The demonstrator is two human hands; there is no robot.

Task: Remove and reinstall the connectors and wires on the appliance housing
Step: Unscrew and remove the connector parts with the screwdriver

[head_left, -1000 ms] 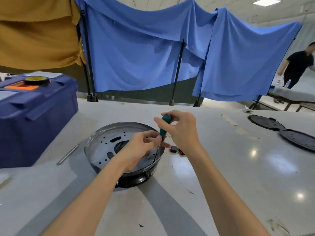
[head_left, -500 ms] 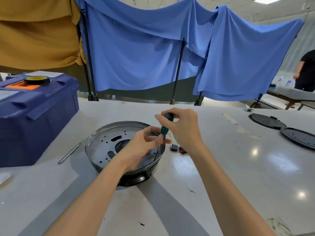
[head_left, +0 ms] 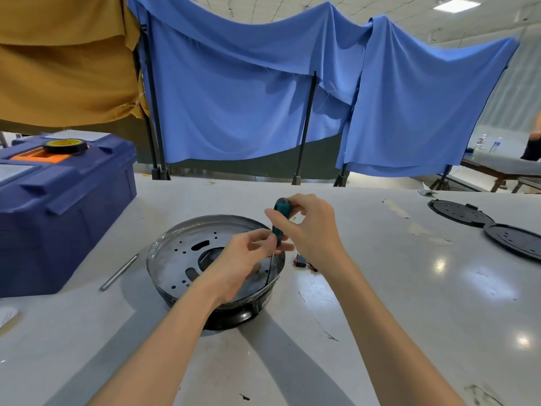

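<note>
A round dark metal appliance housing (head_left: 181, 253) with several punched holes lies on the white table in front of me. My right hand (head_left: 310, 230) grips the green handle of a screwdriver (head_left: 279, 218), held nearly upright. Its thin shaft reaches down to the housing's right inner edge. My left hand (head_left: 246, 259) hovers over the housing's right half, its fingertips pinching the shaft just below the handle. A small black and red connector (head_left: 304, 262) lies on the table just right of the housing.
A dark blue toolbox (head_left: 58, 212) with a tape roll (head_left: 66, 145) on top stands at the left. A metal rod (head_left: 118, 272) lies between it and the housing. Two black round lids (head_left: 497, 230) lie at the far right. Blue cloth screens hang behind the table.
My head has tilted slightly, shifting the view. Both hands stay on the screwdriver at the housing's right edge, with only small finger movement.
</note>
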